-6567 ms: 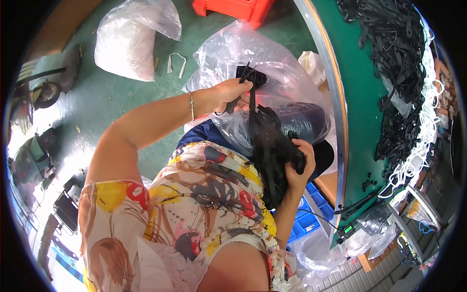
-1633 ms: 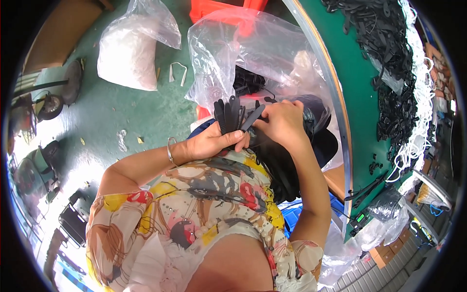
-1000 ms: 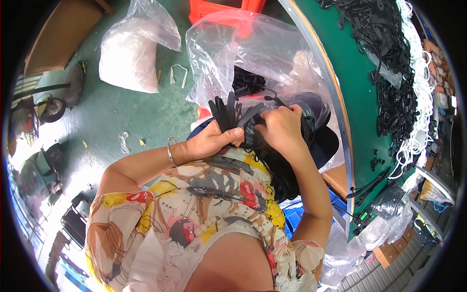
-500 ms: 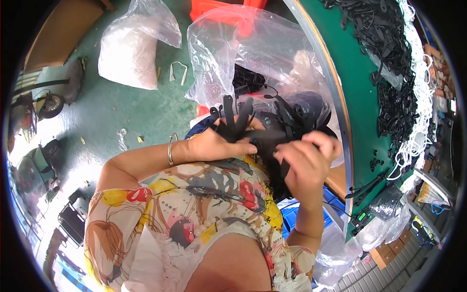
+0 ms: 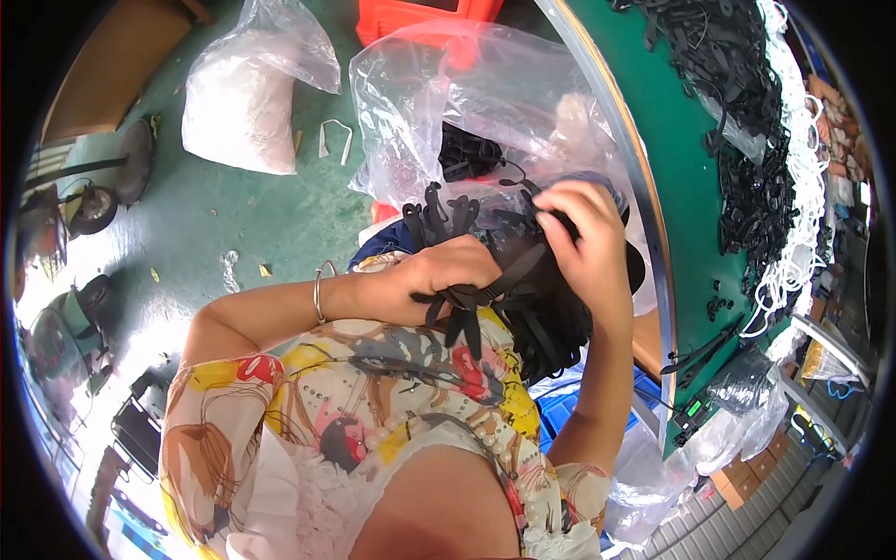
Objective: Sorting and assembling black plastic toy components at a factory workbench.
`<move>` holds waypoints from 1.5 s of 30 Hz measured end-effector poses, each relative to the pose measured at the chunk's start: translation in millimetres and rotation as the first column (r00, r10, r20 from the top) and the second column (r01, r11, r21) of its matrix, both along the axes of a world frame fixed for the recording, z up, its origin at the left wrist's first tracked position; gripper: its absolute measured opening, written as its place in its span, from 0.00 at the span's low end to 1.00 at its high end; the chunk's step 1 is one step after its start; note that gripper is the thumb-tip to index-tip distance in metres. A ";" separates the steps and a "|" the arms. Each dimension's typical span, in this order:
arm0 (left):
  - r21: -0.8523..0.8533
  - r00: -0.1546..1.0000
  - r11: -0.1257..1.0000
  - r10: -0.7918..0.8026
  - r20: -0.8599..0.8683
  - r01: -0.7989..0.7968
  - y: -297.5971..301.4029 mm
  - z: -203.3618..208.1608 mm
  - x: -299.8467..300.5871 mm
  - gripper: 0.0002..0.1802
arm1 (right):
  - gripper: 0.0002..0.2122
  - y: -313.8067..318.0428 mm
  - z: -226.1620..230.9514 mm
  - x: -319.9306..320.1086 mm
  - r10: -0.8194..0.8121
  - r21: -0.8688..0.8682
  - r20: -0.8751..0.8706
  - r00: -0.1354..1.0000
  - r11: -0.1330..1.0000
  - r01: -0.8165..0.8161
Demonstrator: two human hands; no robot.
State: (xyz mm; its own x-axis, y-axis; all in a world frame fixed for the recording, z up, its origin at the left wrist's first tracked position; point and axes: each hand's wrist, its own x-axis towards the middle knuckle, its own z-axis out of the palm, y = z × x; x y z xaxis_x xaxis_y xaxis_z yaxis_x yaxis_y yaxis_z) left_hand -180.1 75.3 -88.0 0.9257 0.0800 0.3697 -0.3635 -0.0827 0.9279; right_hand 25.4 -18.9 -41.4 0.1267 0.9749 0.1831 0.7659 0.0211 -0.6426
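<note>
My left hand [image 5: 450,268] is closed round a bundle of black straps [image 5: 463,317]. Their rounded ends fan out above the fist and hang below it over my lap. To the right, my right hand [image 5: 593,245] is raised over dark plastic film and more black straps, its fingertips bent toward the thumb. What those fingertips hold, if anything, I cannot make out. A heap of black straps [image 5: 551,341] lies on my lap beneath both hands.
A green-topped table [image 5: 686,233] curves along the right, bearing black straps [image 5: 756,196] and white cord [image 5: 798,201]. Ahead lies a clear plastic bag [image 5: 401,117] beside a red plastic stool [image 5: 373,23]. A filled bag [image 5: 241,117] sits on the green floor. A blue crate [image 5: 583,411] is at lower right.
My right hand has moved up and away from my left hand. My left hand has turned, its fist now facing up, with strap ends showing below it.
</note>
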 end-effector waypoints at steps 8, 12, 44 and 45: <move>-0.320 0.990 0.939 -0.141 -0.013 0.129 1.2 -0.8 -8.4 0.04 | 0.07 15.4 -42.3 1.2 0.141 -0.327 0.324 0.935 0.944 -0.029; -0.534 0.939 0.834 -0.064 -0.337 -0.135 -2.6 0.5 -7.4 0.11 | 0.07 11.0 -39.6 17.6 -0.158 -0.099 -0.005 0.988 0.983 0.156; -0.467 0.808 0.766 0.116 -0.577 -0.443 -20.8 -4.6 67.4 0.13 | 0.08 2.1 14.4 1.0 -0.287 -0.274 -0.681 0.674 0.953 0.129; -0.544 0.795 0.722 0.014 -0.606 -0.427 -21.3 -5.5 66.2 0.12 | 0.07 1.8 14.1 2.5 -0.296 -0.271 -0.724 0.623 0.953 0.137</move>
State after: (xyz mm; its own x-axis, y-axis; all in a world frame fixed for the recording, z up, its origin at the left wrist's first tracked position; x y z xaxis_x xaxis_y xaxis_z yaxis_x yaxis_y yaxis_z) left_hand -113.9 54.0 -93.6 0.8610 0.3267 -0.3897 0.1449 0.5768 0.8039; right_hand 28.0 -17.1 -27.3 0.3536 0.9040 -0.2402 -0.0142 -0.2516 -0.9677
